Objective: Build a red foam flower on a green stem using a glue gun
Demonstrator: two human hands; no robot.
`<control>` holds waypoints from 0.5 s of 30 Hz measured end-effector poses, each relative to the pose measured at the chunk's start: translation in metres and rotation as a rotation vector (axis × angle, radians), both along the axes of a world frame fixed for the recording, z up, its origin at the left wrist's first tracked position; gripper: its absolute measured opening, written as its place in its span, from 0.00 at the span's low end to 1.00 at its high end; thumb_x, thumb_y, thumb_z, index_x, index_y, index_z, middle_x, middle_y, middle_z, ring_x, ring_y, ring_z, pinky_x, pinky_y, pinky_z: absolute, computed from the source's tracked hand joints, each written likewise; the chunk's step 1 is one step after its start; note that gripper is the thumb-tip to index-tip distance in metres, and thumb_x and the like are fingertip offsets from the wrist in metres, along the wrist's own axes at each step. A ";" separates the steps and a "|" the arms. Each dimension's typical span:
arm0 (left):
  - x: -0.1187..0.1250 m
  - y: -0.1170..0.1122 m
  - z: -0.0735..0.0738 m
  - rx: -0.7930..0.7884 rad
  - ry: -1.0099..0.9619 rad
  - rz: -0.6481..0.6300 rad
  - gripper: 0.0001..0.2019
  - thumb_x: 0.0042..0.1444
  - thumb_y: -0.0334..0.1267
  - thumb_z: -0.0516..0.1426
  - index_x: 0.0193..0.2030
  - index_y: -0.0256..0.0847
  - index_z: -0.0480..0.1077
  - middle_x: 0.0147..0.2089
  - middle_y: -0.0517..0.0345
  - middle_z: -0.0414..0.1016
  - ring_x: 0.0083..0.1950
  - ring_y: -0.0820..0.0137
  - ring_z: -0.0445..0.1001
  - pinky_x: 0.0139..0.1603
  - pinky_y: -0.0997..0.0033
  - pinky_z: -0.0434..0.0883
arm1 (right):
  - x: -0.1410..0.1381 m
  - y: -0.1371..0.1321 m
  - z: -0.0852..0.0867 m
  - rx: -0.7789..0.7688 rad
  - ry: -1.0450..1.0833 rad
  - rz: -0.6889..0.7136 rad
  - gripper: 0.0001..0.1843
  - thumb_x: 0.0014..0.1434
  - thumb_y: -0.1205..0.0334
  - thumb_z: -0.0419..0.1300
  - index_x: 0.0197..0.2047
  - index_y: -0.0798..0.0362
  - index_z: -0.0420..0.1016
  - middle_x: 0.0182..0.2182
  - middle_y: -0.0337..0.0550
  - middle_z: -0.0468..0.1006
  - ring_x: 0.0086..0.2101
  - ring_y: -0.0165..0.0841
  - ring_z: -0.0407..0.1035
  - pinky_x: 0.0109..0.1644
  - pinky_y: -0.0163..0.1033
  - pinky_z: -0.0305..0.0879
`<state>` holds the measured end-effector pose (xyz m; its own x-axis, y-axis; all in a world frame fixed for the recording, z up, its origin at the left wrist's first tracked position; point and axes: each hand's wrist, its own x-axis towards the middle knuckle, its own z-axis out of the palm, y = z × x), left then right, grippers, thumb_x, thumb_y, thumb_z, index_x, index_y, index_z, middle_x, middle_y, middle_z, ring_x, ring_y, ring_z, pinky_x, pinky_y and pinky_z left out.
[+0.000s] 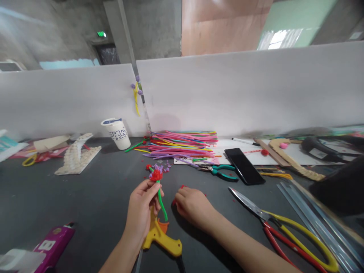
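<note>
My left hand (143,204) pinches a pipe-cleaner flower just below its head. The flower has a red head (156,174) and a green stem (162,206) that hangs down past my fingers. Under that hand lies a yellow glue gun (163,237) with an orange trigger. My right hand (195,206) rests low over the dark table with its fingers curled closed. Bits of red show at its fingertips, mostly hidden by the hand. Small purple pieces (166,168) lie behind the flower.
Behind lies a bundle of coloured pipe cleaners (182,146), near teal-handled pliers (218,171) and a black phone (244,166). Large scissors (265,216) lie at right beside clear sticks (318,223). A white cup (118,134) stands back left; a purple device (52,246) sits front left.
</note>
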<state>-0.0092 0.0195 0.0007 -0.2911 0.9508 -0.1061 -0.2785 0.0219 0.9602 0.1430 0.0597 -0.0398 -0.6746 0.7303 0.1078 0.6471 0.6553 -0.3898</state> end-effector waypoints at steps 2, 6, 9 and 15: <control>0.000 0.000 -0.001 -0.009 0.014 -0.020 0.11 0.48 0.39 0.63 0.23 0.37 0.69 0.20 0.64 0.70 0.14 0.83 0.61 0.13 0.84 0.56 | 0.002 0.003 0.002 -0.079 0.081 -0.074 0.08 0.56 0.73 0.53 0.33 0.58 0.74 0.30 0.48 0.77 0.31 0.34 0.68 0.35 0.36 0.57; 0.000 0.000 -0.004 -0.051 0.053 -0.090 0.09 0.50 0.38 0.62 0.24 0.35 0.73 0.18 0.63 0.71 0.17 0.81 0.64 0.18 0.84 0.61 | 0.009 0.013 0.007 -0.286 0.284 -0.152 0.09 0.57 0.70 0.52 0.33 0.56 0.73 0.26 0.40 0.77 0.27 0.30 0.68 0.31 0.32 0.59; 0.003 -0.001 -0.005 -0.082 0.070 -0.128 0.07 0.51 0.37 0.62 0.27 0.34 0.75 0.22 0.57 0.76 0.22 0.77 0.70 0.22 0.83 0.65 | 0.012 0.018 0.007 -0.436 0.432 -0.159 0.08 0.55 0.69 0.52 0.32 0.56 0.72 0.24 0.38 0.75 0.26 0.29 0.68 0.31 0.31 0.61; 0.007 0.000 -0.010 -0.116 0.005 -0.164 0.07 0.49 0.37 0.63 0.28 0.36 0.72 0.37 0.53 0.81 0.25 0.74 0.76 0.25 0.78 0.71 | 0.009 0.016 0.013 -0.620 0.667 -0.190 0.04 0.51 0.69 0.53 0.30 0.54 0.68 0.21 0.33 0.70 0.23 0.27 0.66 0.28 0.32 0.61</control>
